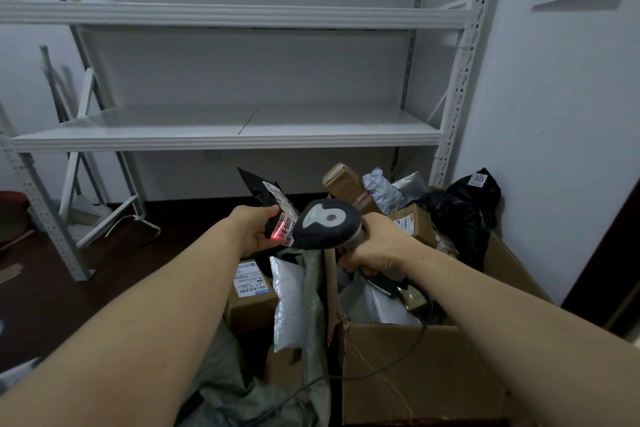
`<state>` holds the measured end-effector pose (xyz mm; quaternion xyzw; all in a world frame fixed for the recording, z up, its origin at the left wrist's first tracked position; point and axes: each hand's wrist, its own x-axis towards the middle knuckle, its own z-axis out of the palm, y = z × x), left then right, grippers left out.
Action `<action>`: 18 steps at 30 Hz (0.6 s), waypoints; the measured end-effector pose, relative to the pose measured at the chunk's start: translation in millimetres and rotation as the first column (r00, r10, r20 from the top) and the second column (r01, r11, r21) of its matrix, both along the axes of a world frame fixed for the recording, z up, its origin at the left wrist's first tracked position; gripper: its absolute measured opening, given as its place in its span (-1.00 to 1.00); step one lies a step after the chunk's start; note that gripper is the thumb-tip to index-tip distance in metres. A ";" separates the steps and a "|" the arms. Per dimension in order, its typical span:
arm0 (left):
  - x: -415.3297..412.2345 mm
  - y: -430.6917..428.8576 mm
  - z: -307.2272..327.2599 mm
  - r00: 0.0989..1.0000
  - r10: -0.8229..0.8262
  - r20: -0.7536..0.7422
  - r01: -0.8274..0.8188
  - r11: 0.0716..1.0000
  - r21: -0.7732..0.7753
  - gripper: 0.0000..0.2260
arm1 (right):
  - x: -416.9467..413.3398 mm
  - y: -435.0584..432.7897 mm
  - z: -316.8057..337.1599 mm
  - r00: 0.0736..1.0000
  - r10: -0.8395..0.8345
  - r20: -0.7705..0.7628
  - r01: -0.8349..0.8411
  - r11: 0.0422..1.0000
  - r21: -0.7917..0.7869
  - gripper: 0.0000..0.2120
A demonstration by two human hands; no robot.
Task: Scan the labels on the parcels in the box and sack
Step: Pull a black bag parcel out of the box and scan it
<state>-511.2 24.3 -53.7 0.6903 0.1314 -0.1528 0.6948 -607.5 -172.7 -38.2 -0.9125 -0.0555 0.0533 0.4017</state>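
As left hand (254, 227) pinches crinkled pouch (257, 184), rounded scanner (327, 224)

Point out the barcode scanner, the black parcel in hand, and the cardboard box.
barcode scanner (327, 224), head view, top of its dark head.
black parcel (254, 185), head view, its black upper corner.
cardboard box (415, 374), head view, bare near wall.

A single wide-angle camera worn on the person's head is looking forward and down, riding close above the left hand (254, 227) and right hand (377, 246), which are sitting mid-frame. It is facing the white shelving (225, 128) straight ahead, with the cardboard box (415, 374) filling the frame's lower right.
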 end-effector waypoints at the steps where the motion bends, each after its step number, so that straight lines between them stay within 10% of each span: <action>1: -0.4 -0.3 0.2 1.000 0.000 -0.002 0.000 1.000 0.000 -0.85 | -0.2 0.1 0.4 1.000 0.003 -0.001 -0.003 1.000 0.007 -0.78; 18: 2.5 2.2 -3.5 1.000 0.013 -0.008 -0.013 1.000 0.012 -0.87 | -4.8 4.0 4.5 0.999 0.034 -0.002 -0.034 0.999 -0.027 -0.78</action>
